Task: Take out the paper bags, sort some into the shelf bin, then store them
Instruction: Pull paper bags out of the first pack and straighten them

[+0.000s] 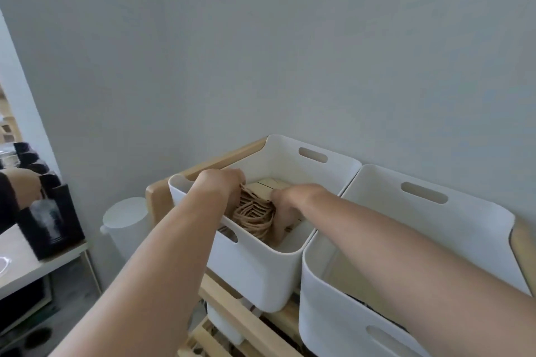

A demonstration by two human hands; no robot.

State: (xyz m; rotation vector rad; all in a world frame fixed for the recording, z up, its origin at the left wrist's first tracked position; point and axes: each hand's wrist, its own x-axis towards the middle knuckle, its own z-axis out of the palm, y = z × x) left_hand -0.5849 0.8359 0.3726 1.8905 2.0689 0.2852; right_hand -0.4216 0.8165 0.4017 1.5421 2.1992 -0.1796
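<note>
A white plastic bin [255, 266] stands on the top of a wooden shelf, holding brown paper bags [255, 213] with twisted paper handles. Both my hands reach down into this bin. My left hand [220, 182] is at the bin's left wall, its fingers curled down around the left side of the bags' handles. My right hand [290, 197] is pressed against the right side of the bundle, fingers closed on the bags. The fingertips of both hands are hidden among the bags.
A second, larger white bin [327, 324] stands to the right on the same wooden shelf [220, 295]. A white cylindrical container [126, 220] stands on the floor at the left. A table [26, 266] with a black box lies further left. The wall is close behind.
</note>
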